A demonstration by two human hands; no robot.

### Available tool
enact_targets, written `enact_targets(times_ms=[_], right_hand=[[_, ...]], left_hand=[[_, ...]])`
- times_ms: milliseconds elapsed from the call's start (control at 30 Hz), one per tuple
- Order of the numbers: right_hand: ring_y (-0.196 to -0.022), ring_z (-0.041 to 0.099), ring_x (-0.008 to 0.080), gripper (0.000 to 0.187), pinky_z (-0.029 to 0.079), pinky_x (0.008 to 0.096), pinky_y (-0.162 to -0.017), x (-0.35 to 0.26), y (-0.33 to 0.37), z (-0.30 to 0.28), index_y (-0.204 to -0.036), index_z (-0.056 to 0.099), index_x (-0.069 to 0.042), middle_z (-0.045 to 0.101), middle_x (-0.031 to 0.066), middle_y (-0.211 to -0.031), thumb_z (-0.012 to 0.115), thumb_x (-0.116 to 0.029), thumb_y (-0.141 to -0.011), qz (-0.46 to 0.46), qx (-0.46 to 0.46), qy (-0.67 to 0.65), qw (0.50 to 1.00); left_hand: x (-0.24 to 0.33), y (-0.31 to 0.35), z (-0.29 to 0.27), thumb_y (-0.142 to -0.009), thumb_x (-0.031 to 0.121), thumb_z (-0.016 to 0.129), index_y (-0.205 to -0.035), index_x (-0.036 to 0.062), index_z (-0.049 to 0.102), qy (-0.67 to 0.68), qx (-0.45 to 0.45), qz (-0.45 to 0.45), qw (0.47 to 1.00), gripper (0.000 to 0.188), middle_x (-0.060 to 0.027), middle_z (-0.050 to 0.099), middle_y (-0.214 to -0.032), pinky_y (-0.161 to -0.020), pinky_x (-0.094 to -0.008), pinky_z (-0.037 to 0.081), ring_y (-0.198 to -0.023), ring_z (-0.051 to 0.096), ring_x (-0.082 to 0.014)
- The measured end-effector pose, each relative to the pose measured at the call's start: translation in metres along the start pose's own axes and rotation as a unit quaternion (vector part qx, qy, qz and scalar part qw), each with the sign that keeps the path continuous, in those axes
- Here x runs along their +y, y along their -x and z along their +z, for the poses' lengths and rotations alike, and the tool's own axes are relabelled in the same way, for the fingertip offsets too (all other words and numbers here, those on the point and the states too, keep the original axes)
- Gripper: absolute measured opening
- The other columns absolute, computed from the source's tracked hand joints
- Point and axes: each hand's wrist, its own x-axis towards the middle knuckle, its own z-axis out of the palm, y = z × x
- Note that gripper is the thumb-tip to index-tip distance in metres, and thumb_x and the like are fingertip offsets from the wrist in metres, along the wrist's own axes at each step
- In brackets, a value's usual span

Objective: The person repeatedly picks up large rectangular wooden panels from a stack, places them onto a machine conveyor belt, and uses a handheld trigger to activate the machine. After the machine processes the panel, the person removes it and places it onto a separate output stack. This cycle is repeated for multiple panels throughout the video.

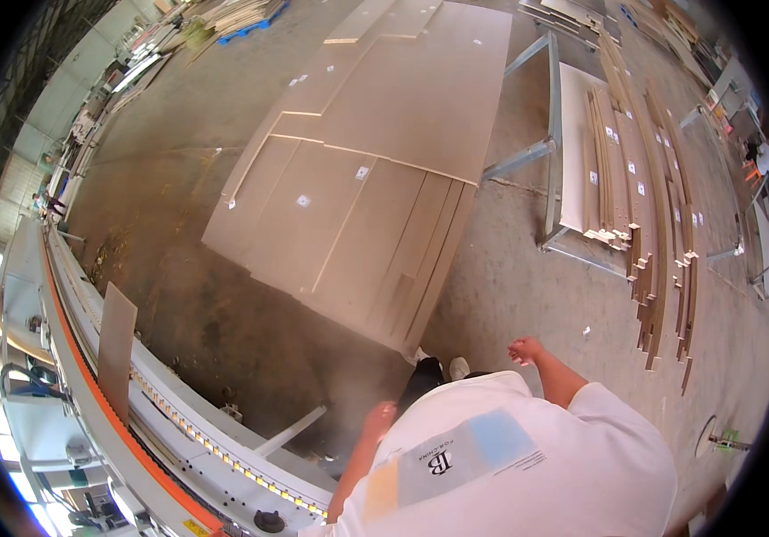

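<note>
Ahead of me, its long axis running away and slightly rightward, the stack of brown boards lies apart from both my left hand, whose grip I cannot tell, and my curled, seemingly empty right hand, neither plainly nearer.

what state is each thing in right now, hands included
left hand: low by the body, nothing visible in it
right hand: raised off the body, fingers loosely curled, nothing visible in it
panels: lying flat, overlapping, edges uneven
single board: standing on edge at the machine
machine: whether running, cannot tell
strips: laid lengthwise, ends uneven
</note>
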Motion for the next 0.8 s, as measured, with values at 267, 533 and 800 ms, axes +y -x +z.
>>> enact_targets(times_ms=[267,533,800], right_hand=[[-0.079,0.069,0.0164,0.032,0.057,0.0337,-0.065,-0.057,0.018,0.002,-0.106,0.074,-0.006,0.075,0.006,-0.095,0.067,-0.035,-0.094,-0.04,0.05,0.009,0.998],[-0.071,0.067,0.0152,0.03,0.054,0.032,-0.062,-0.087,0.005,-0.006,-0.101,0.075,-0.005,0.075,0.0046,-0.088,0.068,-0.033,-0.093,-0.067,0.106,0.085,0.988],[-0.069,0.064,0.0144,0.024,0.052,0.0306,-0.061,-0.106,-0.034,-0.055,-0.099,0.074,-0.006,0.071,0.005,-0.082,0.069,-0.029,-0.093,-0.018,0.113,-0.045,0.992]], left_hand=[[-0.125,-0.164,-0.031,-0.094,0.017,0.062,-0.096,0.0086,0.071,0.31,-0.144,-0.177,0.923,0.013,-0.008,0.072,-0.09,-0.059,-0.0339,0.051,-0.075,0.067,-0.0185],[-0.096,-0.359,-0.02,-0.099,0.023,0.06,-0.111,0.0057,0.066,0.047,-0.119,0.104,0.986,0.022,-0.0075,0.072,-0.098,-0.058,-0.0261,0.049,-0.073,0.066,-0.0139],[0.166,-0.475,-0.004,-0.099,0.027,0.06,-0.122,0.0063,0.065,0.167,-0.201,-0.076,0.962,0.032,-0.0085,0.072,-0.101,-0.083,-0.0396,0.057,-0.092,0.07,-0.0241]])
